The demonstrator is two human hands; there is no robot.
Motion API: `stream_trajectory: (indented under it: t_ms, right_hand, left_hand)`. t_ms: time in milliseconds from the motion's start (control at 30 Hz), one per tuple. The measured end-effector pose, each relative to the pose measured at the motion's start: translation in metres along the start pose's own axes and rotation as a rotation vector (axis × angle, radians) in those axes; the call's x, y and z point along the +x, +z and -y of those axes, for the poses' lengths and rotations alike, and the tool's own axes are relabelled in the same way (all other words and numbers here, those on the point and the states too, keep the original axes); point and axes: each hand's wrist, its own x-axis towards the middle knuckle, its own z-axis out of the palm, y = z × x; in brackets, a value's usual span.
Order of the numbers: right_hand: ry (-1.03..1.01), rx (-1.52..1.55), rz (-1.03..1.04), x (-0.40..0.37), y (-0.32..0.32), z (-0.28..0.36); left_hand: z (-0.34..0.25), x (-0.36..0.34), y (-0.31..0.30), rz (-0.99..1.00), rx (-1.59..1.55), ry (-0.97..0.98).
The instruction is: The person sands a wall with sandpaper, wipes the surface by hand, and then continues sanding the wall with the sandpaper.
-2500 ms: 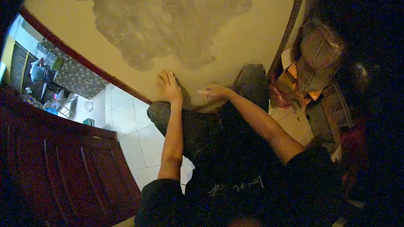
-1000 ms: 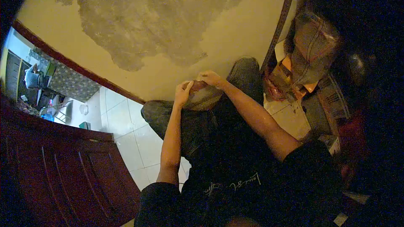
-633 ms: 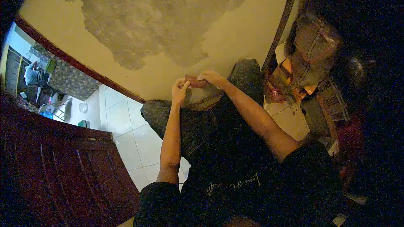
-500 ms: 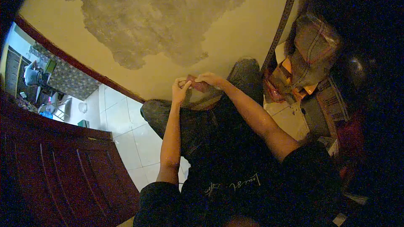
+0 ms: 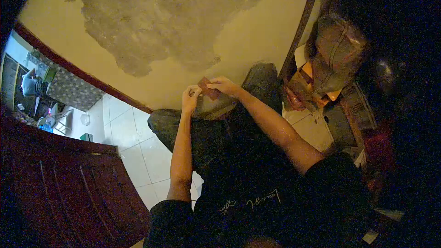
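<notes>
Between my hands, in front of my lap, is a small reddish-brown sheet, possibly sandpaper. My right hand pinches it at its upper right side, thumb and fingers closed on it. My left hand is just beside its left edge, with fingers curled and thumb pressed in. Whether those left fingers grip the sheet's edge or anything else is too small to tell. Beyond both hands rises a yellowish wall with a large rough grey patch.
A dark red panelled door stands at the lower left, beside white floor tiles. Through the opening, a person is in another room. At the right are a grey bag and a box with orange parts.
The sheet has turned and shows more of its face, held in my right hand. My left fingers have shifted toward its left edge. The whole view has moved slightly.
</notes>
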Motion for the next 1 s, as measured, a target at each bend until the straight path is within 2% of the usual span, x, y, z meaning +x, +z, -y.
stream_trajectory:
  t_ms: [67, 133, 200, 333, 400, 500, 567, 633, 733, 800, 933, 1000]
  right_hand:
    - [-0.014, 0.067, 0.028, -0.002, 0.001, 0.004]
    - [0.029, -0.068, -0.004, -0.004, 0.003, 0.009]
    - [0.027, -0.048, -0.003, -0.005, 0.004, 0.010]
    - [0.022, -0.086, -0.020, -0.001, 0.004, 0.000]
    - [0.023, -0.058, -0.003, 0.000, 0.005, -0.004]
    - [0.060, -0.010, 0.046, -0.001, 0.005, -0.001]
    - [0.095, 0.009, 0.079, -0.004, 0.007, 0.005]
    - [-0.053, 0.071, 0.036, -0.015, 0.013, 0.022]
    - [-0.115, 0.010, 0.046, -0.017, 0.014, 0.025]
    - [-0.105, -0.004, 0.082, -0.010, 0.014, 0.017]
    - [-0.038, -0.126, 0.100, -0.005, 0.009, 0.007]
    - [-0.082, -0.151, 0.080, -0.003, 0.011, 0.004]
  left_hand:
    - [0.004, 0.000, -0.002, -0.003, -0.017, -0.007]
    - [-0.004, -0.002, -0.001, -0.010, -0.031, -0.014]
    - [-0.009, -0.004, 0.003, -0.095, -0.031, -0.055]
    - [-0.015, -0.005, 0.004, -0.086, -0.133, -0.091]
    - [-0.016, -0.005, 0.003, -0.083, 0.027, 0.007]
    - [-0.018, -0.004, 0.004, -0.058, -0.061, -0.019]
    - [-0.025, -0.007, 0.006, -0.060, 0.002, 0.013]
    - [-0.019, -0.007, 0.006, -0.062, 0.066, 0.044]
    - [-0.006, -0.002, 0.004, -0.001, 0.038, 0.046]
    - [-0.006, -0.004, 0.002, 0.053, 0.067, -0.026]
    - [-0.007, -0.005, 0.004, 0.050, 0.075, 0.011]
    - [-0.007, -0.004, 0.004, 0.040, 0.013, 0.005]
